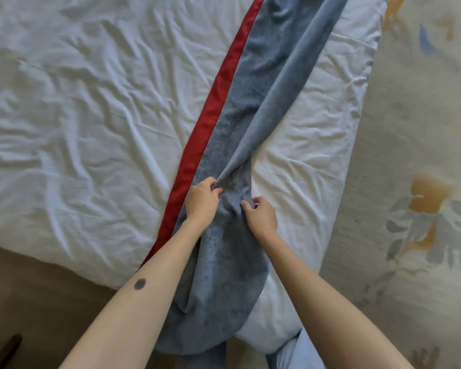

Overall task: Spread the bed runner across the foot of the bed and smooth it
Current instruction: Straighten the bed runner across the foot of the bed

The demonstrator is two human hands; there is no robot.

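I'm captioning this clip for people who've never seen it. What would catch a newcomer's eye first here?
The blue bed runner with its bright red satin edge, lying bunched in a diagonal strip across the wrinkled white sheet. At lower centre, the left hand and right hand each pinch its folds. A floral rug lies at right.

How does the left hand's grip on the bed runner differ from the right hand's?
The left hand sits nearer the red satin edge and pinches a taut fold that runs up the blue-grey bed runner; the right hand sits nearer the bare side of the white sheet and pinches a short bunched pleat. The left hand is a little farther up the bed. Both are closed on the runner, which is bunched narrow.
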